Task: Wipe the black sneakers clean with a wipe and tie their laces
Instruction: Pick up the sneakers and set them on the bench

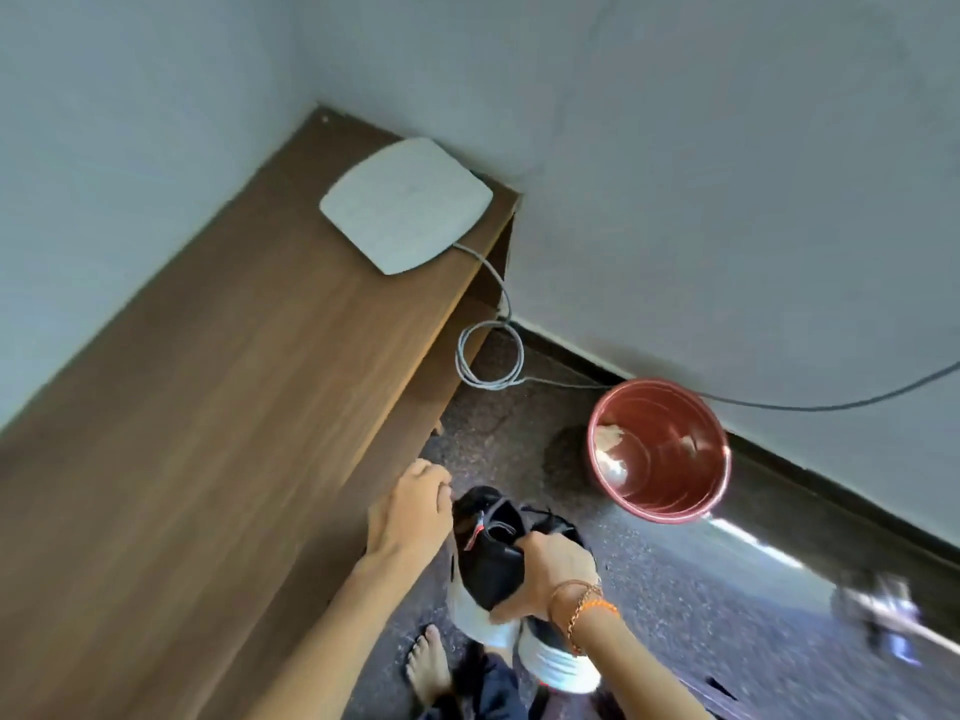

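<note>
Right hand (pixel 553 574) gripping black sneakers (pixel 493 558), left hand (pixel 408 517) just beside.

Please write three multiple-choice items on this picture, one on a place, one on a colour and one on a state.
1. Where does the white box lie?
A. on the far end of the wooden bench
B. inside the bucket
C. on the floor by the wall

2. What colour is the bucket?
A. blue
B. red
C. green

3. What is the right hand doing?
A. hanging free
B. pressing flat on the bench
C. gripping the black sneakers at their openings

Answers:
1. A, since the box rests on the bench top near the room's corner, its cable dropping off the end.
2. B, as its wall and inside show red.
3. C, as its fingers curl round the sneakers' collars and hold the pair above the floor, while the left hand hovers beside them, fingers loose.
</note>
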Action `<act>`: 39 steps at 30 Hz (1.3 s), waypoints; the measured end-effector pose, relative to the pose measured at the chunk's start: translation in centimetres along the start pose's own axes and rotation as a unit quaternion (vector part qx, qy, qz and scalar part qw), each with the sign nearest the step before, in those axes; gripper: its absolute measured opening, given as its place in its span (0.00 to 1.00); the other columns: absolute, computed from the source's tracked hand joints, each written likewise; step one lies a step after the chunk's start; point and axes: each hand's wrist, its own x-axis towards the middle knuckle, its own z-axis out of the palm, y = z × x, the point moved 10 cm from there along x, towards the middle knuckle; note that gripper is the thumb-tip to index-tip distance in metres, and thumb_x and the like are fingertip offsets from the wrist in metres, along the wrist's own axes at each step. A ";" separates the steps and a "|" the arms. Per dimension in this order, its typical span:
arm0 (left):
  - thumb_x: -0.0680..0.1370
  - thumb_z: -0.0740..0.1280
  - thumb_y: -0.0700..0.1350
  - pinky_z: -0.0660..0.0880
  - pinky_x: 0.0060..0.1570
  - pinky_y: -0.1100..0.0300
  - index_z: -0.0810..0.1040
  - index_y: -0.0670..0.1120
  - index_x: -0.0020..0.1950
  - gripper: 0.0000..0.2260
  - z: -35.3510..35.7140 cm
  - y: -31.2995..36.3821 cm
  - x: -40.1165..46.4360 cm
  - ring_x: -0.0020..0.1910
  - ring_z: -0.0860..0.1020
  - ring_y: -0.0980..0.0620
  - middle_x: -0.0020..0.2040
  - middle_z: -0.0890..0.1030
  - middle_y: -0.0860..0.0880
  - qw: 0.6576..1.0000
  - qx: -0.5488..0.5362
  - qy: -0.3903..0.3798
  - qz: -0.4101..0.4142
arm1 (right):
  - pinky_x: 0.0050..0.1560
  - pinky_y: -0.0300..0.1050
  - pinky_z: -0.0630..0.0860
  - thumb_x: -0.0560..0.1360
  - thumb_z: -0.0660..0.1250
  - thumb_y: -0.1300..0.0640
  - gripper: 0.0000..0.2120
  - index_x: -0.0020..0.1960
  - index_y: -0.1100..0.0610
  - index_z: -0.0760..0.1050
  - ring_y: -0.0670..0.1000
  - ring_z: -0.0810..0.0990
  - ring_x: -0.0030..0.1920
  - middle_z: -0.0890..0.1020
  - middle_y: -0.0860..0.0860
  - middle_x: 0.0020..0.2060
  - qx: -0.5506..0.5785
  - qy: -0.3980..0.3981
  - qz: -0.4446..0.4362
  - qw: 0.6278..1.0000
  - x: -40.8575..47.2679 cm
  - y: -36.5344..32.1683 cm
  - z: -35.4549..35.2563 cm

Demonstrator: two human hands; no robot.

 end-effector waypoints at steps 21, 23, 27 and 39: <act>0.80 0.58 0.44 0.71 0.44 0.59 0.78 0.42 0.60 0.13 -18.1 -24.3 -24.6 0.54 0.79 0.44 0.56 0.82 0.44 0.844 -0.258 0.300 -0.362 | 0.52 0.53 0.73 0.74 0.64 0.54 0.22 0.65 0.59 0.65 0.62 0.76 0.57 0.76 0.63 0.56 -0.384 0.089 -0.390 0.832 -20.7 -26.6 -1.0; 0.80 0.59 0.44 0.71 0.45 0.59 0.78 0.42 0.58 0.12 -17.0 -26.1 -25.3 0.55 0.79 0.45 0.56 0.82 0.44 0.831 -0.262 0.311 -0.378 | 0.51 0.53 0.73 0.74 0.63 0.58 0.19 0.63 0.61 0.65 0.63 0.76 0.57 0.76 0.64 0.56 -0.412 0.080 -0.409 0.810 -18.0 -28.9 1.2; 0.79 0.60 0.42 0.73 0.50 0.56 0.79 0.41 0.57 0.12 -14.8 -28.8 -25.4 0.55 0.78 0.44 0.56 0.81 0.42 0.817 -0.257 0.317 -0.407 | 0.48 0.50 0.76 0.72 0.66 0.62 0.15 0.58 0.62 0.71 0.62 0.79 0.52 0.79 0.64 0.52 -0.453 0.095 -0.443 0.768 -13.5 -33.3 4.7; 0.79 0.61 0.43 0.69 0.49 0.60 0.78 0.43 0.58 0.11 -15.6 -30.3 -22.5 0.56 0.77 0.47 0.55 0.81 0.45 0.790 -0.251 0.363 -0.425 | 0.53 0.51 0.76 0.72 0.64 0.58 0.14 0.57 0.59 0.73 0.64 0.77 0.56 0.78 0.63 0.54 -0.357 -0.006 -0.428 0.830 -6.2 -38.5 6.0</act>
